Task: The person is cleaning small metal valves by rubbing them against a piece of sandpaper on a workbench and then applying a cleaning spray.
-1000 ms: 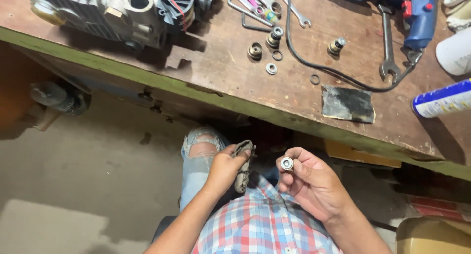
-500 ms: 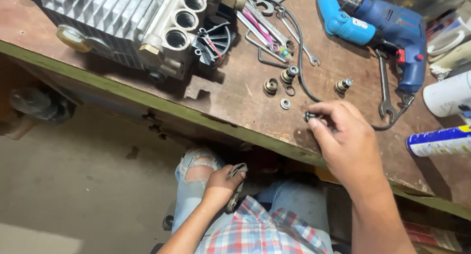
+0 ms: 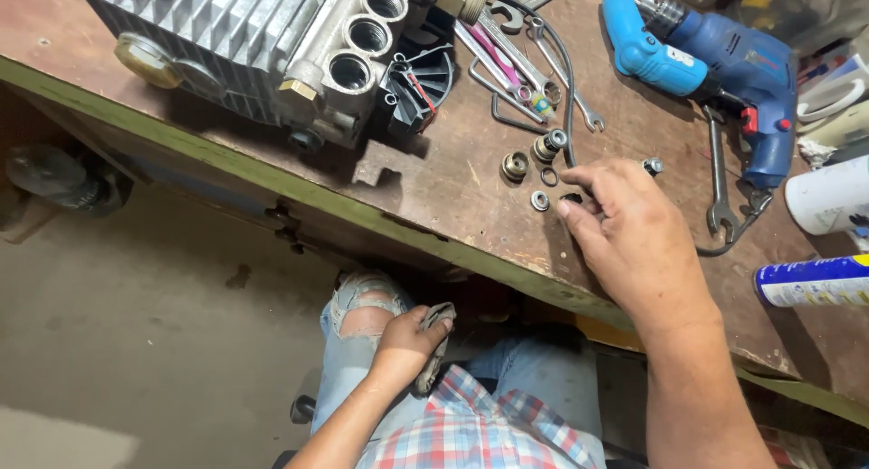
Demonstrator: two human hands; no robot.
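**Hands at a workbench with pump parts**

Nearest the viewer, the left hand (image 3: 409,340) rests on the knee of torn jeans (image 3: 358,317), fingers clenched around a dark folded tool, probably pliers (image 3: 434,347), whose tip shows above the knuckles. Farther out, the right hand (image 3: 629,229) lies palm-down on the brown workbench (image 3: 453,193), fingers curled over a small dark ring (image 3: 572,198) at the fingertips; whether it is pinched or only touched cannot be told. Just left of the fingertips lie a metal washer (image 3: 540,200), a thin O-ring (image 3: 549,176), a brass fitting (image 3: 515,166) and a stacked valve piece (image 3: 549,145). A small capped part (image 3: 653,167) sits just beyond the knuckles. To the right lies an open-ended wrench (image 3: 718,179). Behind these are loose spanners (image 3: 534,62) and a blue electric drill (image 3: 715,66). At the far left stands a finned grey pump housing (image 3: 253,43) with three round ports. A spray can (image 3: 810,282) lies at the right edge.
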